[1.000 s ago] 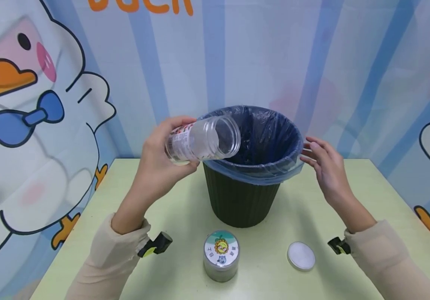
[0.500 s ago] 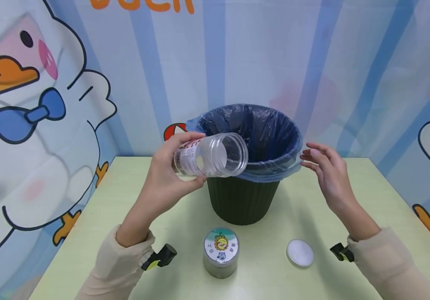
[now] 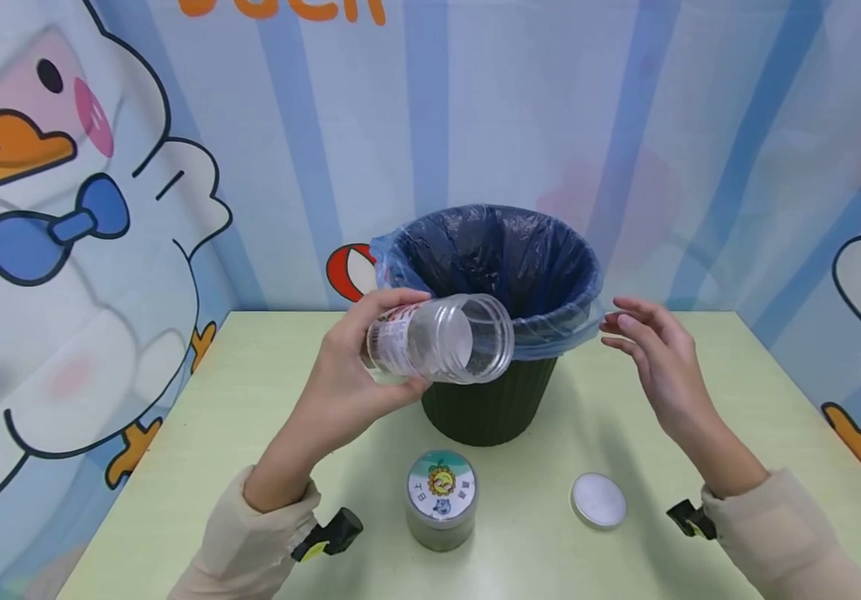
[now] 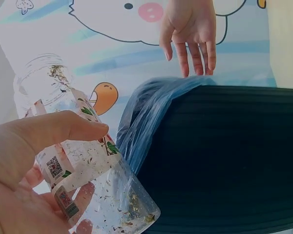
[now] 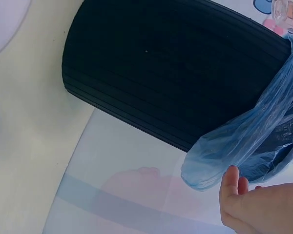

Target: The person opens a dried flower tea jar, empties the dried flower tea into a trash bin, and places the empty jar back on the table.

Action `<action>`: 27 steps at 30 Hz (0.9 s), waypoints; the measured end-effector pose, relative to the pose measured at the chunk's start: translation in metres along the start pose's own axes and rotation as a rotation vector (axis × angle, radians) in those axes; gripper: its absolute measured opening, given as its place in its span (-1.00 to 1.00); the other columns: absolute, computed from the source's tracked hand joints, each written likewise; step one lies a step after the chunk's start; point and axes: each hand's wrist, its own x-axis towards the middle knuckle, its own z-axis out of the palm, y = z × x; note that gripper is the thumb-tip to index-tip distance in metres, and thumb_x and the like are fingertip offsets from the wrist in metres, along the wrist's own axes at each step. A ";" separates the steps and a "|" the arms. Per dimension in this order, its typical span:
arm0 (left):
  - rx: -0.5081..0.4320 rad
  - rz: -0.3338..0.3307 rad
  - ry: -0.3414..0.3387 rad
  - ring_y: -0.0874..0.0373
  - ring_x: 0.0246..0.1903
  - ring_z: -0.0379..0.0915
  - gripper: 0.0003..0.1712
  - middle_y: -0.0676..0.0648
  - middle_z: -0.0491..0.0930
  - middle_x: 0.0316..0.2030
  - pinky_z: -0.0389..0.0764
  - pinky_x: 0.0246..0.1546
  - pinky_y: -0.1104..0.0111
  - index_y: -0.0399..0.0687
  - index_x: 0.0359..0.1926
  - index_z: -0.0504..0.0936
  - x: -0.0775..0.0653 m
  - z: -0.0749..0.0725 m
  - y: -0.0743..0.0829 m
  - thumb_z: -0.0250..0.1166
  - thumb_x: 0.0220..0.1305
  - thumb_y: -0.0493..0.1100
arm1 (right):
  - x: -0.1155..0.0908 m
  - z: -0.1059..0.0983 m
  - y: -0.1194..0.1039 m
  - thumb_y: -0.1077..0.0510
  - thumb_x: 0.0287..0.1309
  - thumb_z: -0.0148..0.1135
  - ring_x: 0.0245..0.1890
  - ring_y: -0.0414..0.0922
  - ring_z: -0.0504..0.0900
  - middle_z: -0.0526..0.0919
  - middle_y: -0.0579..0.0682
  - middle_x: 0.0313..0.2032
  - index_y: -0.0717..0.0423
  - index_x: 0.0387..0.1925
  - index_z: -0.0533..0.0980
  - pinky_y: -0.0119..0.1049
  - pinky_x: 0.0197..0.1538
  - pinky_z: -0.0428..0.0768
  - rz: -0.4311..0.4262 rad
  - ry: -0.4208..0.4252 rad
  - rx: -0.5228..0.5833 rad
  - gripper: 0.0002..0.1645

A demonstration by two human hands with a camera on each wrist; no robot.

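My left hand [image 3: 343, 379] grips a clear plastic jar [image 3: 418, 340], thumb on one side and fingers on the other. The jar lies tipped nearly sideways, its uncapped mouth pointing right, in front of the bin's near rim. Small dry flecks cling to its inside in the left wrist view, beside a printed label [image 4: 63, 163]. Behind it stands a dark ribbed trash bin [image 3: 492, 408] lined with a blue plastic bag [image 3: 505, 250]. At the bin's right rim my right hand [image 3: 658, 358] holds nothing, fingers loosely bent; whether the fingertips touch the bag I cannot tell.
A lidded round container [image 3: 441, 504] with a cartoon flower on top stands on the pale green table [image 3: 250, 400], in front of the bin. To its right lies a white round lid [image 3: 598, 500]. A cartoon-printed cloth [image 3: 513, 100] hangs behind the table.
My left hand has brought the jar rightward and lower, from over the bin's left rim to in front of it. My right hand has dropped slightly beside the rim.
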 end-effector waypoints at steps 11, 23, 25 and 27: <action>-0.050 -0.005 -0.063 0.14 0.10 0.36 -0.09 0.12 0.48 0.18 0.57 -0.03 0.11 0.07 0.26 0.48 -0.008 0.023 -0.005 0.54 -0.15 -0.50 | -0.012 -0.007 0.004 0.30 0.47 -0.01 -0.02 -0.09 0.61 0.59 0.03 -0.08 0.28 0.08 0.46 -0.35 0.05 0.58 0.027 -0.012 0.046 -0.75; -0.087 -0.013 -0.122 0.16 0.10 0.38 -0.12 0.11 0.49 0.16 0.54 0.03 0.13 0.04 0.25 0.46 -0.013 0.046 -0.011 0.56 -0.14 -0.45 | -0.018 -0.014 0.005 0.30 0.47 -0.01 0.01 -0.10 0.60 0.58 0.03 -0.05 0.23 0.10 0.46 -0.37 0.06 0.57 0.042 -0.020 0.011 -0.74; -0.095 -0.013 -0.132 0.16 0.09 0.39 -0.12 0.10 0.50 0.14 0.54 0.05 0.13 0.02 0.26 0.45 -0.014 0.051 -0.012 0.56 -0.14 -0.45 | -0.019 -0.014 0.005 0.30 0.47 -0.01 0.00 -0.11 0.60 0.58 0.03 -0.06 0.19 0.09 0.48 -0.37 0.06 0.57 0.047 -0.022 0.014 -0.75; -0.101 -0.019 -0.142 0.17 0.09 0.40 -0.11 0.09 0.51 0.14 0.53 0.06 0.14 0.01 0.26 0.44 -0.016 0.056 -0.013 0.56 -0.14 -0.44 | -0.020 -0.015 0.005 0.30 0.47 -0.01 0.00 -0.11 0.60 0.58 0.03 -0.06 0.21 0.09 0.48 -0.37 0.06 0.57 0.049 -0.023 0.018 -0.74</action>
